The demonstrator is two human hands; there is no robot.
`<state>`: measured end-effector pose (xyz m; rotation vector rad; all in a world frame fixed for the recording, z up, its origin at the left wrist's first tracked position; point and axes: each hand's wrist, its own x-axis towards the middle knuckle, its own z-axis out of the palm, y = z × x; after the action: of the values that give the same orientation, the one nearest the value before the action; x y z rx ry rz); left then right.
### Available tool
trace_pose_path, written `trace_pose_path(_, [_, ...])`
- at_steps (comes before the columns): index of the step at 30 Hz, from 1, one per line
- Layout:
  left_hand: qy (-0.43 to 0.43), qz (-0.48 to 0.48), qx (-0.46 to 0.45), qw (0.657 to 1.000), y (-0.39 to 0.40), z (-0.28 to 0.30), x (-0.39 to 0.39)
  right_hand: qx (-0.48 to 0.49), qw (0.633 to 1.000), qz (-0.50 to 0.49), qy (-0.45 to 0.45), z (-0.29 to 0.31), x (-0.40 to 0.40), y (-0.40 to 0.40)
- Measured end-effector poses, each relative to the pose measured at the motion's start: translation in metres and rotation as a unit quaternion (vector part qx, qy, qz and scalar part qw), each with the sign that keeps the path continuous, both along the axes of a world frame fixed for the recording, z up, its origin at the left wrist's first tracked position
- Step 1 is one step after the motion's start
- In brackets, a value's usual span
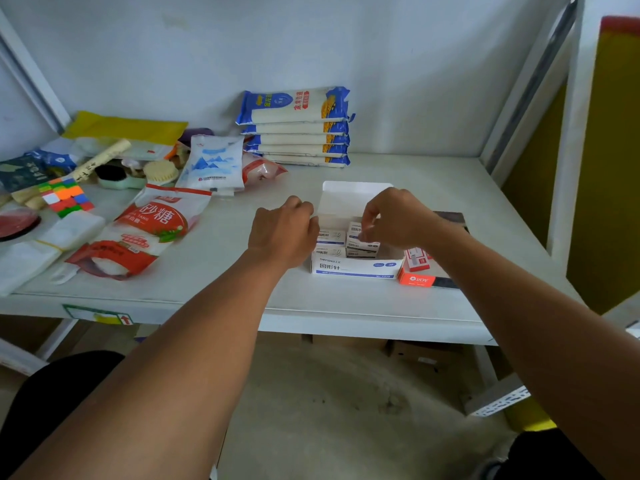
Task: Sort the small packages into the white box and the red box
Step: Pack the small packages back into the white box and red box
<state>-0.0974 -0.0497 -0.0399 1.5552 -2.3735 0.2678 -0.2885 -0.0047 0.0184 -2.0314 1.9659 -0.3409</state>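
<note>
The white box [356,268] stands open on the shelf, its lid flap up behind it, with several small white packages [330,237] inside. My left hand [282,233] rests against the box's left side, fingers curled on its edge. My right hand [394,218] hovers over the box and pinches a small white package [362,242] that is partly in the box. To the right, touching the white box, sits the red box [417,280] with a small red-and-white package [415,259] standing in it; my right forearm hides most of it.
Sugar bags [152,230] lie left of the boxes, with a colour cube [65,200], brushes and bags further left. A stack of noodle packs [298,126] stands at the back wall. The shelf's right upright [568,133] rises at the right edge.
</note>
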Motion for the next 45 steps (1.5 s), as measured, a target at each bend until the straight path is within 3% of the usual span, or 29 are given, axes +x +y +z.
trace_pose_path(6, [0.006, 0.0, -0.011, 1.0, 0.0, -0.001, 0.002, -0.037, 0.999, 0.024, 0.024, -0.001, -0.002, 0.003])
trace_pose_path(16, [0.01, -0.007, -0.019, 1.0, 0.0, -0.001, 0.002, -0.005, 0.997, 0.031, 0.074, -0.006, -0.007, 0.006])
trace_pose_path(26, [0.015, -0.004, -0.013, 1.0, -0.002, -0.002, 0.0, 0.12, 0.984, 0.109, 0.075, 0.012, -0.004, 0.006])
trace_pose_path(34, [0.014, -0.004, -0.006, 1.0, -0.003, -0.003, 0.0, 0.087, 0.986, 0.052, 0.129, 0.007, 0.002, 0.004])
trace_pose_path(38, [0.017, -0.006, -0.003, 1.0, -0.003, -0.003, -0.001, 0.14, 0.982, 0.049, 0.115, 0.007, 0.008, 0.003])
trace_pose_path(45, [0.018, -0.009, -0.008, 1.0, -0.003, -0.002, 0.001, 0.123, 0.99, 0.027, 0.058, 0.007, 0.003, 0.0])
